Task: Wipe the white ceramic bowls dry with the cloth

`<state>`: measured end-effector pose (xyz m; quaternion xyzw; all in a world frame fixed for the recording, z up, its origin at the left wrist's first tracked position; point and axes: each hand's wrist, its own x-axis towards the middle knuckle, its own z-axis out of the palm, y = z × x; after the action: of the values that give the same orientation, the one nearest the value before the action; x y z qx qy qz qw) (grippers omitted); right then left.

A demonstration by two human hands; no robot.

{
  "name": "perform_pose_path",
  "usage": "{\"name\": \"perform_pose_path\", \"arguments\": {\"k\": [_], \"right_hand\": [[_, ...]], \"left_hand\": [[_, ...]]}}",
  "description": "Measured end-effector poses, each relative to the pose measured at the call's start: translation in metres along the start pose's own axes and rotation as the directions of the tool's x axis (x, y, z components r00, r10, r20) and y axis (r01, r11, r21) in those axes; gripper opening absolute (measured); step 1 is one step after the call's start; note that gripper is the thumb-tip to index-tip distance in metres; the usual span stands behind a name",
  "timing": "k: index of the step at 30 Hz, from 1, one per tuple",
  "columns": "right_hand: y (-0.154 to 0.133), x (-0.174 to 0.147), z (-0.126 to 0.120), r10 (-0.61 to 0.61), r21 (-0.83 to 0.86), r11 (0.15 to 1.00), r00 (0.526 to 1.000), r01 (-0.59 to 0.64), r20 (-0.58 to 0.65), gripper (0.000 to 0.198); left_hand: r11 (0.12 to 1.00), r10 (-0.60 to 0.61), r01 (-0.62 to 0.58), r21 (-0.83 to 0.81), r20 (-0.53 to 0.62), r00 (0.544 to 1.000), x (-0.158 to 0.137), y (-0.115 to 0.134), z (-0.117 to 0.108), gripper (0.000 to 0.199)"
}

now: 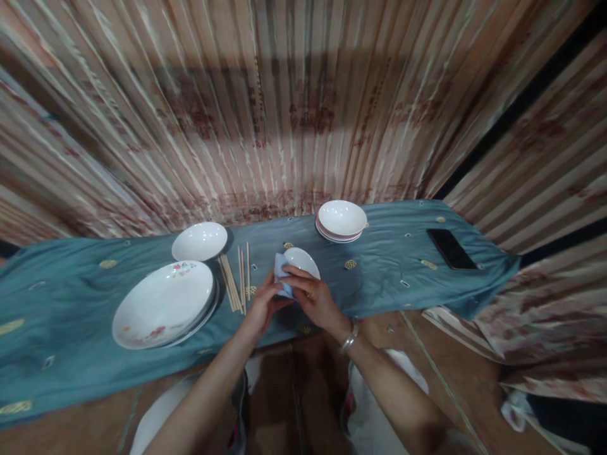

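Your two hands met over the near edge of the counter (pixel 71 354), which was covered by a blue-green cloth (pixel 379 265). Your right hand (pixel 317 300) gripped a small white dish (pixel 303 260), fingers curled over its near rim and holding it tilted up off the cloth. Your left hand (pixel 262 306) pinched a pale blue wiping cloth (pixel 281 272), pressing it against the dish's left side, so both sets of fingers were closed tight on what they held.

Just left of your hands lay a loose bundle of wooden chopsticks (pixel 234 281), roughly parallel, pointing away from you. Beyond them sat a stack of large white plates (pixel 164 303) with a small floral pattern, and behind that a smaller white bowl (pixel 199 241). Farther back, right of centre, another white bowl rested on a short stack of plates (pixel 341 221). A dark phone (pixel 450 248) lay flat near the right end, well apart from everything else.
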<state>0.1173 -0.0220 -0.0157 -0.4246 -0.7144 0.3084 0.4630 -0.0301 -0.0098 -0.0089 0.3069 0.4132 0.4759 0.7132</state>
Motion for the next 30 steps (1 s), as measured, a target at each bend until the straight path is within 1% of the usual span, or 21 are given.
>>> {"name": "perform_pose_path", "arguments": {"k": [2,4,7,9,12,15,17,21,25,26,28,30], "right_hand": [[0.0,-0.007,0.001,0.039,0.035,0.999,0.999,-0.039,0.004,0.043],[0.0,-0.014,0.0,0.06,0.053,0.997,0.998,-0.061,0.019,0.04],[0.003,-0.023,-0.004,0.073,0.058,0.995,0.996,-0.076,0.049,0.036],[0.007,-0.029,-0.008,0.08,0.043,0.996,0.995,-0.083,0.064,0.034],[0.015,-0.037,-0.014,0.077,-0.045,0.996,0.993,-0.073,0.088,0.033],[0.022,-0.043,-0.019,0.056,-0.177,0.983,0.994,-0.039,0.095,0.031],[0.024,-0.046,-0.022,0.039,-0.228,0.974,0.995,-0.016,0.097,0.029],[0.02,-0.05,-0.023,0.012,-0.237,0.972,0.997,0.006,0.077,0.026],[0.015,-0.049,-0.019,0.022,-0.224,0.975,1.0,-0.016,0.022,0.015],[0.015,-0.048,-0.018,0.023,-0.232,0.973,1.0,-0.021,0.008,0.015],[0.016,-0.044,-0.017,0.007,-0.275,0.961,1.0,-0.008,-0.006,0.022],[0.017,-0.039,-0.014,-0.051,-0.353,0.934,0.998,0.056,0.023,0.03]], "left_hand": [[0.999,-0.013,0.013,-0.039,-0.002,1.0,0.001,0.0,0.0,0.059],[0.999,-0.024,0.022,-0.048,-0.034,0.999,0.001,0.001,0.0,0.063],[0.999,-0.033,0.034,0.009,-0.089,0.995,0.0,0.002,0.001,0.07],[0.999,-0.029,0.032,0.033,-0.1,0.995,-0.001,0.003,0.002,0.071],[0.999,-0.022,0.026,0.046,-0.101,0.995,-0.001,0.003,0.003,0.066],[0.997,-0.017,0.024,0.069,-0.107,0.994,0.001,0.002,0.002,0.06],[0.997,-0.006,0.015,0.081,-0.114,0.993,0.003,0.001,0.001,0.057],[0.996,0.003,0.009,0.091,-0.136,0.991,0.007,0.0,-0.001,0.046],[0.997,-0.014,0.025,0.067,-0.162,0.987,0.009,0.003,-0.002,0.033],[0.998,-0.019,0.03,0.062,-0.169,0.986,0.01,0.004,-0.002,0.031],[0.998,-0.029,0.039,0.057,-0.174,0.984,0.01,0.006,-0.002,0.029],[0.997,-0.029,0.04,0.06,-0.172,0.985,0.01,0.006,-0.003,0.028]]}}
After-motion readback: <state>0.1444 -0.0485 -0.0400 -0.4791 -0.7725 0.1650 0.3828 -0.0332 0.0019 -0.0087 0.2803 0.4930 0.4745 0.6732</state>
